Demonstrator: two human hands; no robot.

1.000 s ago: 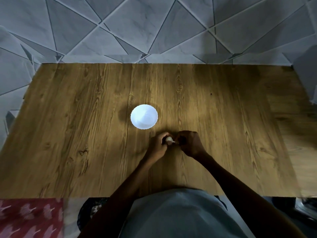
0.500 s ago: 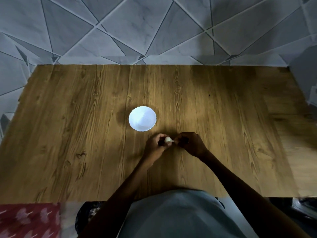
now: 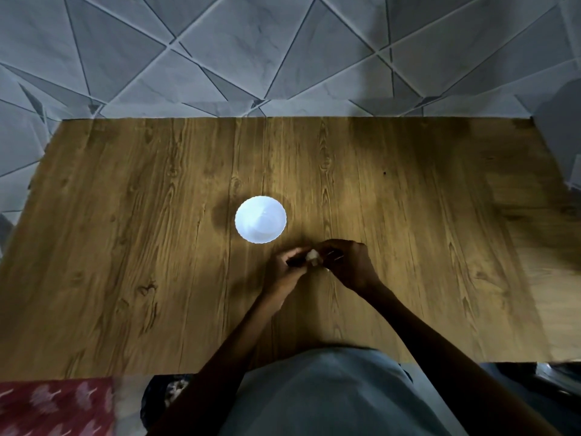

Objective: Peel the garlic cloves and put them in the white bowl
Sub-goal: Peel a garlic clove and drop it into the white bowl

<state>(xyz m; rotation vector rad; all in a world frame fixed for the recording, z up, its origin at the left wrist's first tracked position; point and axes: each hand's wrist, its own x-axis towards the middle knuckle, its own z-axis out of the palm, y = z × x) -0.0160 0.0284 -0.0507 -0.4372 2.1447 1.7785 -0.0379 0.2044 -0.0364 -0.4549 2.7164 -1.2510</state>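
A small pale garlic clove (image 3: 312, 256) sits between my two hands just above the wooden table (image 3: 125, 247). My left hand (image 3: 287, 272) pinches the clove from the left with curled fingers. My right hand (image 3: 349, 265) meets it from the right, fingertips curled onto the clove. The white bowl (image 3: 260, 219) stands on the table a short way up and left of my hands; its inside looks plain white and I see nothing in it.
The table's far edge meets a grey tiled floor (image 3: 283, 58). A red patterned cloth (image 3: 53, 407) lies at the lower left beside the table's near edge. A dark object (image 3: 163, 394) sits below that edge, near my torso.
Both hands stay together on the clove near the bowl; the fingers have shifted slightly around it. The view has drifted a little.
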